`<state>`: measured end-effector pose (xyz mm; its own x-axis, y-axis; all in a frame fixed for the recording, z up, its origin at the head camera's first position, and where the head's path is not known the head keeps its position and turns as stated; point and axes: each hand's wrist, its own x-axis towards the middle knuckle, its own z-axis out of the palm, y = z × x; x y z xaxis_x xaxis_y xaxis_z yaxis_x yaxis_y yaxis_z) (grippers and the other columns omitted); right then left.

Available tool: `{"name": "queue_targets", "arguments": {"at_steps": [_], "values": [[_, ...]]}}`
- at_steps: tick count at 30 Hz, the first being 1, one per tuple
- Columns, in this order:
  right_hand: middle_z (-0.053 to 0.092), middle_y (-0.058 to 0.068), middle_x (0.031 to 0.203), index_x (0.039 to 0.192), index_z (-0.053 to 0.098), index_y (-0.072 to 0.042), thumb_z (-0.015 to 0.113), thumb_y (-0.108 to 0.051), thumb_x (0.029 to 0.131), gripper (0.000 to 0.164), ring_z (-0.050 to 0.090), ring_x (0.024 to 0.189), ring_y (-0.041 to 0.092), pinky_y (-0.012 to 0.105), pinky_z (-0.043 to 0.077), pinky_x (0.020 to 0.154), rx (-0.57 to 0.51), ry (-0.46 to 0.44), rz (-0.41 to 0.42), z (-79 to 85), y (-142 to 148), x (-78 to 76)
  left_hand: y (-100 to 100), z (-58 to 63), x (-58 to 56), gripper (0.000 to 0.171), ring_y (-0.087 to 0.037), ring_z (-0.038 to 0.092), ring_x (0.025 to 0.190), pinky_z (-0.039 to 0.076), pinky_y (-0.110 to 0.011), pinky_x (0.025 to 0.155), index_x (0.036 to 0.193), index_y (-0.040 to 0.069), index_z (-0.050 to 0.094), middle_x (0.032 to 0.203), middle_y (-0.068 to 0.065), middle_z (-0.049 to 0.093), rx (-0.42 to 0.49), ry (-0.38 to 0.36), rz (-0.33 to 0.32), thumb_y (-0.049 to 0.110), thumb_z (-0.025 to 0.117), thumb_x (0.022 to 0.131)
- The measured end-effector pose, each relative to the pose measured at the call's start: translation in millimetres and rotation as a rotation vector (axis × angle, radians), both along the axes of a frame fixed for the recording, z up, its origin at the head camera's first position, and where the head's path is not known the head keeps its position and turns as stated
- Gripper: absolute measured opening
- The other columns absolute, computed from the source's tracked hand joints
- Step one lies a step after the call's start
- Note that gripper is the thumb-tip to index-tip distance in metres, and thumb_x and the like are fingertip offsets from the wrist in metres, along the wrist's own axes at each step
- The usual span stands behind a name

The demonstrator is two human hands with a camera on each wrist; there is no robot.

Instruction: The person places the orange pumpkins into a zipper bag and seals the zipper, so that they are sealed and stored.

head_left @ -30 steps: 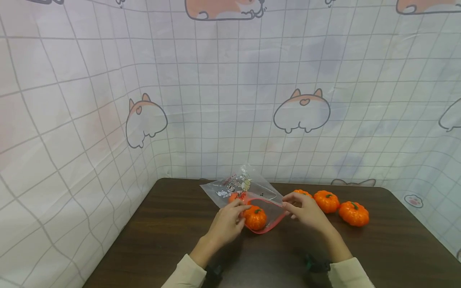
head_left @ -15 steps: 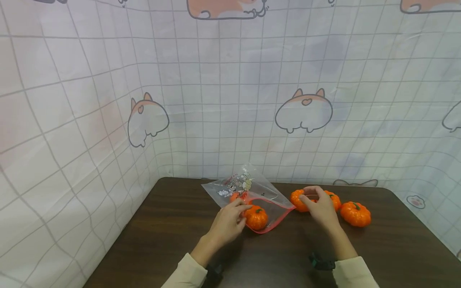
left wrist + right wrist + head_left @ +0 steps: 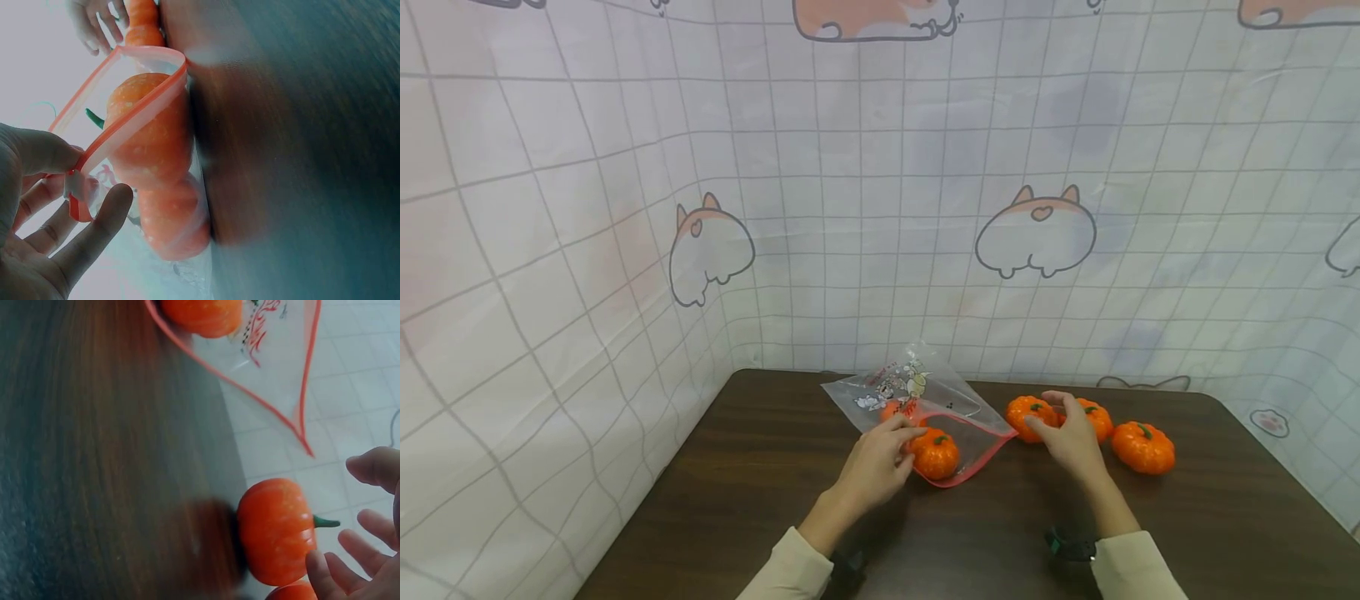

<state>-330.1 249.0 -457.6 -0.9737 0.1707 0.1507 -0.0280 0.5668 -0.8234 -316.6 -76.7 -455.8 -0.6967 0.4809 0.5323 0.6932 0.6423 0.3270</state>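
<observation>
Plastic and flimsy, the bag (image 3: 950, 397) could sag closed, pinched only by the left hand (image 3: 872, 462), the relaxed right hand (image 3: 1073, 435) holding nothing.

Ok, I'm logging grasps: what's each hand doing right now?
Left hand: holding the clear bag by its red edge.
Right hand: open, holding nothing, beside a pumpkin; contact unclear.

An enclosed indoor nook of unclear kind: wrinkled, corgi-print grid cloth (image 3: 865, 208) surrounds a wood-grain desk (image 3: 722, 483).
</observation>
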Motion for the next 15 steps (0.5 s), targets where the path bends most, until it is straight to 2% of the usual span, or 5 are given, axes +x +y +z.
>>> {"name": "queue_targets", "arguments": {"at_steps": [9,15], "values": [[0.039,0.031,0.153,0.151,0.041,-0.001,0.069,-0.027,0.096,0.067,0.037,0.141,0.051,0.067,0.031,0.114,0.11,0.028,0.016,-13.3,5,-11.4,0,-0.1,-0.8,0.037,-0.006,0.061,0.077,0.052,-0.019,0.07,0.12,0.01,0.076,0.111,0.002,0.069,-0.012,0.025,-0.007,0.005,0.074,0.084],[0.042,0.034,0.152,0.149,0.042,0.004,0.07,-0.026,0.095,0.068,0.037,0.139,0.054,0.069,0.03,0.114,0.275,0.051,0.071,-19.0,7,-16.9,0,-0.7,-1.5,0.036,-0.007,0.061,0.077,0.053,-0.021,0.071,0.12,0.01,0.076,0.11,0.002,0.069,-0.016,0.032,0.001,0.006,0.075,0.084]]}}
